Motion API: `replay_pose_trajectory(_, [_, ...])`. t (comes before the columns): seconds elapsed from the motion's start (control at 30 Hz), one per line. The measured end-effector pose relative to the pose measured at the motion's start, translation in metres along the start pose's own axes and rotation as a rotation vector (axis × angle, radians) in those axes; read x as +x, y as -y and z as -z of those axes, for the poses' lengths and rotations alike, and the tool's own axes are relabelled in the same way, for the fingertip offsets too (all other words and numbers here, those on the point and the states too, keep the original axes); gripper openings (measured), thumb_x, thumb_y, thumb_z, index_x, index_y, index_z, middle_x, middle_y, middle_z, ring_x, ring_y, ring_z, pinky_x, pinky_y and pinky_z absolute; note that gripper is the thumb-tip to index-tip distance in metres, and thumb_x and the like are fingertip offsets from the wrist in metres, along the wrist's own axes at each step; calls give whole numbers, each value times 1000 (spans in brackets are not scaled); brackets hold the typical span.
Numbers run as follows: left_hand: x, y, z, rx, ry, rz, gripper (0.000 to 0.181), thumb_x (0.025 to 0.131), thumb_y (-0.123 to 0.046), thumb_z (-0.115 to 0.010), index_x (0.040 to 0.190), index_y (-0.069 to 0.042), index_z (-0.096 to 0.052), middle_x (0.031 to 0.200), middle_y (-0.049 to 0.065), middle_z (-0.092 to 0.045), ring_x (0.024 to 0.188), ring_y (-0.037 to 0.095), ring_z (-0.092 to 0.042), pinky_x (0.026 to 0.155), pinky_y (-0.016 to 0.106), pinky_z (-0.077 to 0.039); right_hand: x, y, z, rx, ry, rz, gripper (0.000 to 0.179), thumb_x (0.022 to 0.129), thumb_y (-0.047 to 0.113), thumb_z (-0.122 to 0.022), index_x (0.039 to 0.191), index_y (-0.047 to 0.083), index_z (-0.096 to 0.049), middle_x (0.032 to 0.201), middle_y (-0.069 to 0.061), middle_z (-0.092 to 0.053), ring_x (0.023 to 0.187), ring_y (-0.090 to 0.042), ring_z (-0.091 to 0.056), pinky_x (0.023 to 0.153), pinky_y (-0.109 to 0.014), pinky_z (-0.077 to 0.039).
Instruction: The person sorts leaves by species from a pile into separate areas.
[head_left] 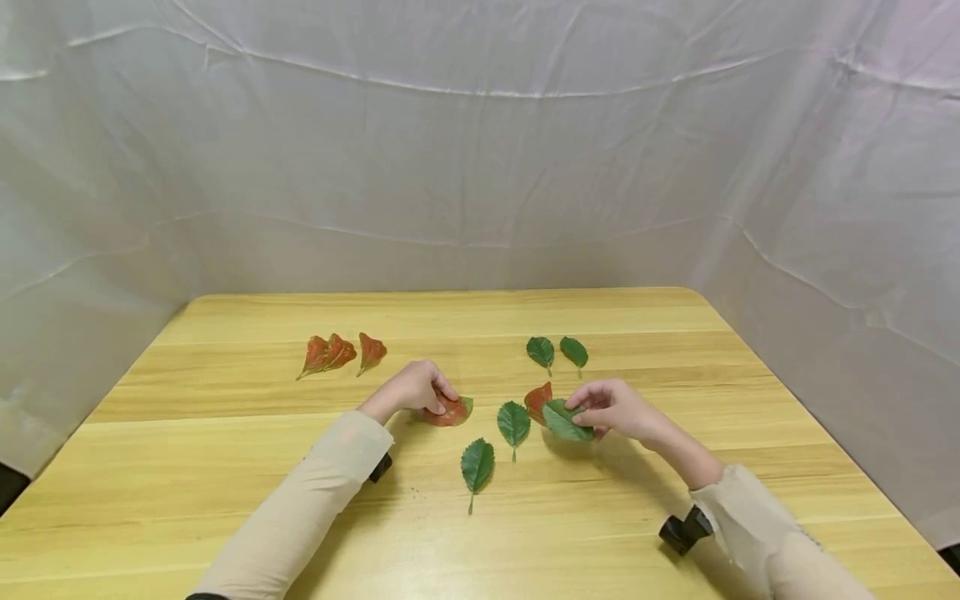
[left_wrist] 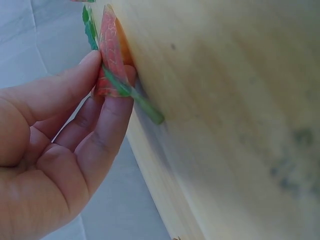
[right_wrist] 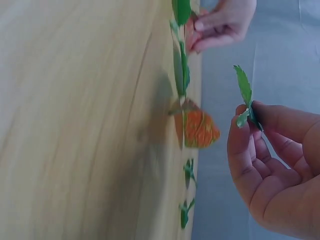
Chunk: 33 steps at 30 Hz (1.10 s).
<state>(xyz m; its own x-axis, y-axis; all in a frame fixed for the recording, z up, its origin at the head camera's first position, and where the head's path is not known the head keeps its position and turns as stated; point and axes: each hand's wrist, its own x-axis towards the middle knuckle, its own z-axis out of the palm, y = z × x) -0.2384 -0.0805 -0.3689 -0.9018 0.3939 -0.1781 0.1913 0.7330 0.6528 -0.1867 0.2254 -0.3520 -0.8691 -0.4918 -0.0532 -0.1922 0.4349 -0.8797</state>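
Observation:
My left hand [head_left: 418,388] pinches a red leaf [head_left: 448,412] between thumb and fingers, low over the middle of the table. In the left wrist view that red leaf [left_wrist: 113,55] shows a green stem pointing toward the wood. My right hand [head_left: 611,408] pinches a green leaf [head_left: 564,422] by its edge, held above the table in the right wrist view. Just behind it another red leaf [head_left: 537,400] lies on the table, partly covered by the green one in the head view. Two green leaves, one [head_left: 513,423] and another [head_left: 477,464], lie between the hands.
Several red leaves [head_left: 371,352] lie in a row at the back left of the wooden table [head_left: 247,467]. Two small green leaves [head_left: 574,351] lie at the back right. Pale cloth [head_left: 465,183] hangs behind and at both sides of the table.

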Motion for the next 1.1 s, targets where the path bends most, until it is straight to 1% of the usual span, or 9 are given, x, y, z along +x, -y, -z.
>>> replay_pose_trajectory(0.13, [0, 0, 0, 6, -1, -1, 23, 69, 9, -70, 87, -5, -72, 95, 8, -65, 90, 23, -57, 60, 24, -48, 1, -3, 9, 5, -41, -19, 21, 81, -2, -60, 98, -13, -57, 79, -9, -56, 60, -13, -51, 54, -37, -51])
replay_pose_trajectory(0.27, [0, 0, 0, 1, 3, 8, 23, 69, 9, -70, 88, -5, -72, 94, 8, -65, 87, 21, -57, 57, 23, -47, 2, -7, 16, 23, -86, -66, 23, 81, 0, -60, 99, -13, -56, 81, -8, -55, 59, -12, -51, 55, -36, -51])
replay_pose_trajectory(0.4, [0, 0, 0, 6, 1, 12, 23, 69, 9, -70, 88, -5, -72, 94, 8, -65, 87, 22, -57, 58, 23, -47, 4, -11, 22, 44, -141, -104, 24, 81, 0, -60, 100, -14, -55, 83, -7, -57, 61, -12, -52, 56, -32, -51])
replay_pose_trajectory(0.6, [0, 0, 0, 1, -1, 10, 24, 69, 10, -70, 88, -4, -72, 91, 7, -66, 83, 19, -57, 56, 23, -47, 11, -17, 32, 89, -215, -138, 25, 84, -1, -58, 103, -16, -54, 92, -9, -60, 65, -10, -53, 58, -29, -50])
replay_pose_trajectory(0.73, [-1, -1, 0, -12, 2, 15, 23, 69, 10, -70, 87, -4, -72, 88, 6, -66, 80, 18, -57, 55, 22, -46, 14, -20, 37, 114, -260, -139, 25, 84, -2, -57, 104, -18, -53, 96, -10, -59, 65, -10, -54, 59, -28, -50])
replay_pose_trajectory(0.83, [-1, -2, 0, -13, 0, 15, 23, 69, 10, -70, 87, -5, -72, 88, 5, -66, 78, 17, -57, 54, 22, -46, 17, -23, 40, 121, -289, -133, 26, 84, -3, -56, 104, -19, -52, 94, -9, -60, 66, -10, -55, 59, -28, -50])
replay_pose_trajectory(0.97, [-1, -2, 0, -13, 0, 13, 23, 69, 10, -70, 87, -4, -72, 87, 5, -66, 77, 17, -57, 54, 23, -46, 22, -27, 45, 119, -321, -152, 27, 85, -1, -55, 106, -18, -52, 89, -7, -61, 69, -10, -56, 61, -27, -50])
replay_pose_trajectory(1.1, [-1, -2, 0, -11, 1, 14, 23, 69, 10, -70, 87, -5, -72, 87, 5, -66, 77, 17, -57, 54, 23, -46, 27, -32, 49, 108, -352, -169, 27, 86, -1, -54, 108, -18, -52, 91, -9, -61, 69, -9, -55, 61, -25, -49])
